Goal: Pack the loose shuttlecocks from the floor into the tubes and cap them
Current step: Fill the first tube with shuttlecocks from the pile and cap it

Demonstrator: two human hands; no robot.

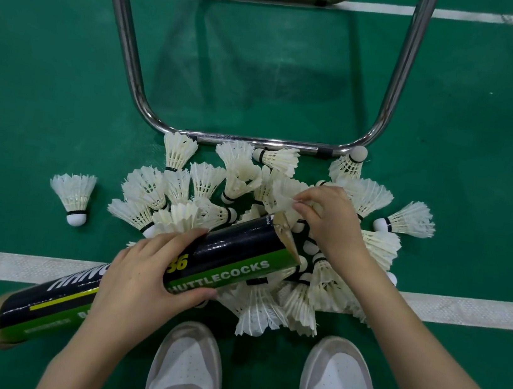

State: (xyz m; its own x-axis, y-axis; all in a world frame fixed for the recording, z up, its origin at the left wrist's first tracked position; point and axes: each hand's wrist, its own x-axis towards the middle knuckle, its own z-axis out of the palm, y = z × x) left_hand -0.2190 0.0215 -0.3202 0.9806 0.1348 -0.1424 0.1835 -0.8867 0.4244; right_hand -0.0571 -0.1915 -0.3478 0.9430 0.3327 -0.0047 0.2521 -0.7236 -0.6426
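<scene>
Between the left hand's [141, 274] curled fingers, a black-and-green cardboard shuttlecock tube [234, 250], just beyond its open mouth the right hand [327, 217] pinching a white feathered shuttlecock [284, 195] above the pile.

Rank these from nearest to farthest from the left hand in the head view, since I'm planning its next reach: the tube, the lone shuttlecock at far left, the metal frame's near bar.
1. Tube: gripped by the left hand.
2. Lone shuttlecock: on the floor, up and left of it.
3. Near bar: beyond the pile.
</scene>
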